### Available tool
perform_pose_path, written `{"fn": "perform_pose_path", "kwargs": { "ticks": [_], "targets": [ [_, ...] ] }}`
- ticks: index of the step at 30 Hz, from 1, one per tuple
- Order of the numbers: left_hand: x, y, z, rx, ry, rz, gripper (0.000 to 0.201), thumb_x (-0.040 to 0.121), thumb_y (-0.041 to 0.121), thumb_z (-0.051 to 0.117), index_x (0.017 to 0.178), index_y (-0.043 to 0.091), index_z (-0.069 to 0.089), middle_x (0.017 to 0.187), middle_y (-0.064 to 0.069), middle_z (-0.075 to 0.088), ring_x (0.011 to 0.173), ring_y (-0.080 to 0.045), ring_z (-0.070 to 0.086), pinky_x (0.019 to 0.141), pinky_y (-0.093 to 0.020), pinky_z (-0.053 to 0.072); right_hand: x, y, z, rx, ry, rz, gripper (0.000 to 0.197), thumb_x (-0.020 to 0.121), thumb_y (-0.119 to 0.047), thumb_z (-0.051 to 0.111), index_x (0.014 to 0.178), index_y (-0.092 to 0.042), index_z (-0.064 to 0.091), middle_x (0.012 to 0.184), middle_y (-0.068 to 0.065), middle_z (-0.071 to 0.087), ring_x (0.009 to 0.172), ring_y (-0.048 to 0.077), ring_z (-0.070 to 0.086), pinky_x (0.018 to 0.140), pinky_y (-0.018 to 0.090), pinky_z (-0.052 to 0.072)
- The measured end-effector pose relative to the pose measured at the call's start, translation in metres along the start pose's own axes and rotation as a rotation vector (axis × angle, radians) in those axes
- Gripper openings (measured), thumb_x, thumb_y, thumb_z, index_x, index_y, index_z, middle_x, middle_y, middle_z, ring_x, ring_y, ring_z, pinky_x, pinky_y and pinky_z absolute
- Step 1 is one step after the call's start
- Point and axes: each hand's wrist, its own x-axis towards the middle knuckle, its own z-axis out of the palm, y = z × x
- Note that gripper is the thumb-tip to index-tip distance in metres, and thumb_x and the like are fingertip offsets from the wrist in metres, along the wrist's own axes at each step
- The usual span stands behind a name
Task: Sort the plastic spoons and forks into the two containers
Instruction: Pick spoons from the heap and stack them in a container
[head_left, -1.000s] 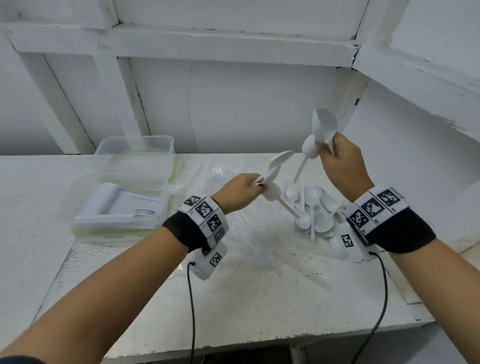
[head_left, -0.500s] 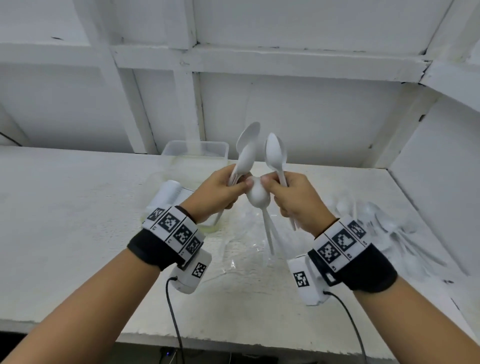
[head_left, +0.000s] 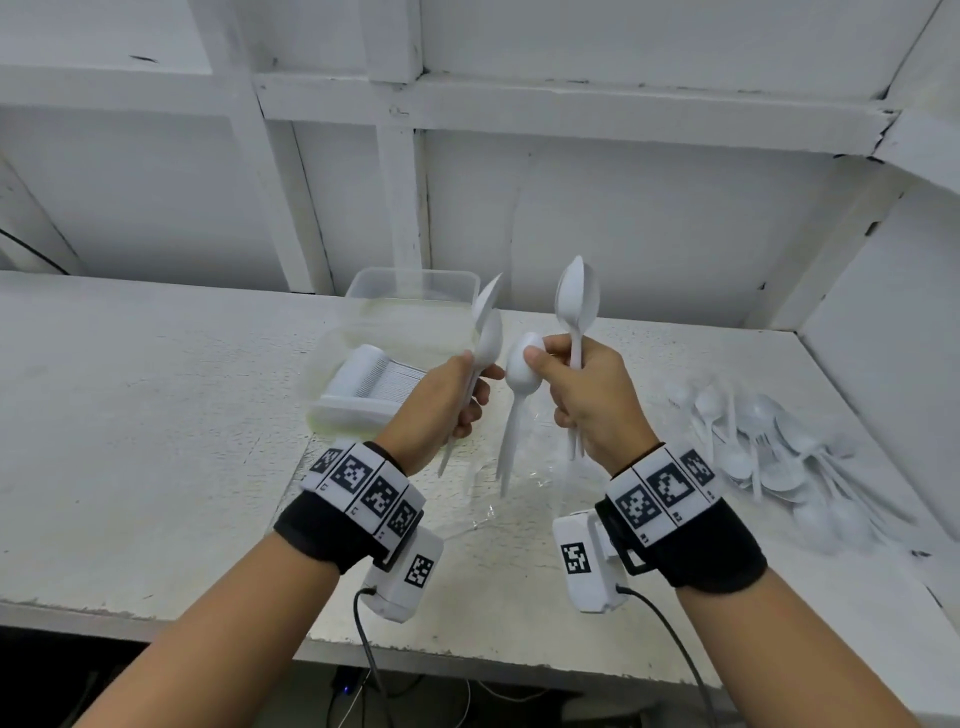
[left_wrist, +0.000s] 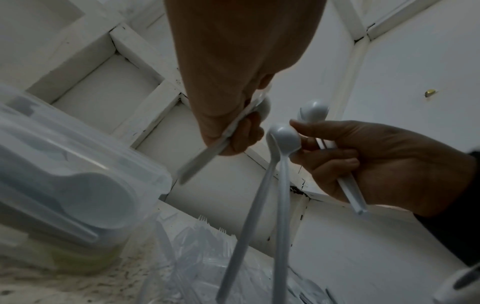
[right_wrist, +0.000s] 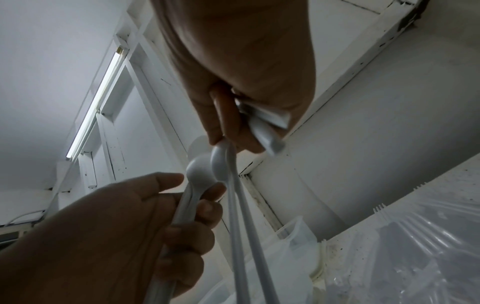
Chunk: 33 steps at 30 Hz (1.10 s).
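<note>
Spoons gripped in both hands above the tabletop.

Left hand (head_left: 447, 400) curls round upright spoons (head_left: 487, 332); right hand (head_left: 587, 395) clamps another upright pair (head_left: 576, 301) and pinches two hanging spoons (head_left: 522, 364) by their bowls. Behind the left hand, near the tabletop's back edge, stand two clear containers (head_left: 415, 283). Unsorted cutlery (head_left: 769, 452) lies heaped toward the right edge.

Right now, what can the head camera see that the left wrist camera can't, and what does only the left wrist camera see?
Only the head view shows the loose pile of white plastic spoons on the right of the white table, and both wristbands. Only the left wrist view shows the clear plastic forks in crinkly wrap. Both show the left hand and right hand gripping white spoons, and the clear plastic container of stacked spoons.
</note>
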Motion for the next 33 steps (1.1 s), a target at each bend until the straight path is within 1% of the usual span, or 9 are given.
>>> {"fn": "perform_pose_path", "kwargs": {
  "ticks": [7, 12, 15, 19, 23, 25, 27, 31, 33],
  "targets": [
    [0.003, -0.009, 0.005, 0.110, 0.058, 0.118, 0.022, 0.098, 0.018, 0.044, 0.081, 0.010, 0.055, 0.066, 0.000, 0.047, 0.053, -0.009, 0.042, 0.052, -0.023, 0.035, 0.000, 0.005, -0.006, -0.024, 0.056, 0.005, 0.015, 0.087, -0.018, 0.065, 0.075, -0.018, 0.055, 0.059, -0.004, 0.049, 0.039, 0.002, 0.038, 0.037, 0.019, 0.029],
    [0.009, -0.011, 0.008, 0.105, 0.126, 0.128, 0.014, 0.096, 0.015, 0.049, 0.100, 0.004, 0.058, 0.077, -0.001, 0.054, 0.064, -0.010, 0.051, 0.058, -0.018, 0.048, 0.001, 0.007, -0.008, -0.074, 0.107, 0.000, 0.017, 0.086, -0.021, 0.065, 0.075, -0.017, 0.053, 0.061, -0.001, 0.048, 0.049, 0.009, 0.037, 0.039, 0.019, 0.031],
    [0.012, -0.013, 0.009, 0.085, 0.152, 0.136, 0.012, 0.095, 0.013, 0.051, 0.093, 0.004, 0.059, 0.076, -0.003, 0.055, 0.065, -0.011, 0.054, 0.060, -0.016, 0.053, 0.002, 0.007, -0.007, -0.068, 0.120, 0.005, 0.018, 0.088, -0.022, 0.063, 0.073, -0.015, 0.055, 0.055, -0.003, 0.046, 0.047, 0.009, 0.036, 0.040, 0.020, 0.032],
    [0.013, -0.016, 0.012, 0.070, 0.157, 0.131, 0.011, 0.096, 0.013, 0.050, 0.087, 0.008, 0.055, 0.080, -0.004, 0.061, 0.075, -0.013, 0.062, 0.073, -0.027, 0.057, 0.005, 0.006, -0.001, -0.014, 0.124, 0.037, 0.022, 0.089, -0.021, 0.061, 0.070, -0.015, 0.053, 0.054, -0.003, 0.045, 0.042, 0.005, 0.034, 0.038, 0.020, 0.031],
    [0.013, -0.020, 0.015, 0.134, 0.148, 0.121, 0.015, 0.099, 0.020, 0.043, 0.084, 0.020, 0.046, 0.090, -0.003, 0.067, 0.089, -0.017, 0.064, 0.086, -0.038, 0.050, 0.011, 0.007, 0.008, 0.055, 0.134, 0.091, 0.025, 0.089, -0.021, 0.062, 0.070, -0.014, 0.048, 0.056, -0.001, 0.042, 0.034, 0.003, 0.032, 0.036, 0.018, 0.030],
    [0.013, -0.020, 0.016, 0.202, 0.137, 0.135, 0.014, 0.100, 0.023, 0.039, 0.086, 0.021, 0.041, 0.096, -0.008, 0.068, 0.091, -0.021, 0.065, 0.083, -0.033, 0.049, 0.014, 0.008, 0.014, 0.099, 0.141, 0.121, 0.026, 0.089, -0.020, 0.062, 0.070, -0.012, 0.046, 0.055, 0.000, 0.037, 0.032, 0.003, 0.030, 0.034, 0.018, 0.029],
    [0.011, -0.019, 0.018, 0.185, 0.099, 0.129, 0.011, 0.102, 0.021, 0.033, 0.093, 0.015, 0.036, 0.093, -0.008, 0.067, 0.080, -0.018, 0.066, 0.071, -0.021, 0.049, 0.016, 0.009, 0.019, 0.166, 0.153, 0.150, 0.024, 0.089, -0.018, 0.062, 0.072, -0.010, 0.047, 0.057, 0.004, 0.037, 0.031, 0.003, 0.029, 0.033, 0.017, 0.030],
    [0.010, -0.019, 0.019, 0.158, 0.085, 0.098, 0.009, 0.103, 0.020, 0.028, 0.101, 0.012, 0.030, 0.082, -0.012, 0.059, 0.058, -0.017, 0.058, 0.056, -0.028, 0.047, 0.019, 0.008, 0.031, 0.245, 0.157, 0.178, 0.018, 0.089, -0.017, 0.062, 0.078, -0.008, 0.051, 0.058, 0.006, 0.040, 0.029, 0.004, 0.032, 0.034, 0.016, 0.033],
    [0.010, -0.020, 0.018, 0.186, 0.133, 0.103, 0.008, 0.102, 0.021, 0.029, 0.102, 0.013, 0.031, 0.075, -0.007, 0.054, 0.053, -0.015, 0.052, 0.049, -0.024, 0.044, 0.019, 0.010, 0.034, 0.242, 0.155, 0.180, 0.020, 0.089, -0.015, 0.062, 0.075, -0.010, 0.047, 0.053, 0.002, 0.040, 0.029, 0.003, 0.032, 0.035, 0.017, 0.034]
  ]
}}
